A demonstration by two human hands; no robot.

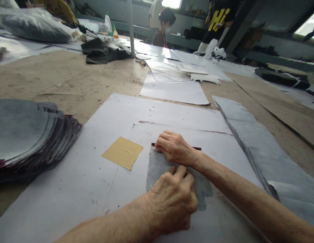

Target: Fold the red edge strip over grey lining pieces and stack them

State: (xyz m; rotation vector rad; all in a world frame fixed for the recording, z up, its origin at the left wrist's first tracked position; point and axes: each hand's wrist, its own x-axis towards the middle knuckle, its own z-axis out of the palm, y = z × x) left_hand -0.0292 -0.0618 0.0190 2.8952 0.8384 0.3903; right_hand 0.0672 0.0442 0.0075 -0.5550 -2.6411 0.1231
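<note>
A grey sheet piece [154,172], which looks like fabric or backing, lies on the white board [83,175] in front of me. Along its far edge runs a narrow dark red strip [197,148]. My right hand [173,146] is closed at that far edge, its fingertips pressed down on the strip. Nearer to me, my left hand [175,199] rests on the grey piece with its fingers curled in. Whatever the left fingers may pinch is hidden beneath the hand. A tan square of paper or tape [123,152] lies left of the piece.
At left stands a thick stack of grey rounded pieces [20,131]. A pile of long grey strips [268,152] runs along the right. Farther back are white sheets [172,87], black scraps [103,50], a metal post [130,30], bottles [108,25] and people.
</note>
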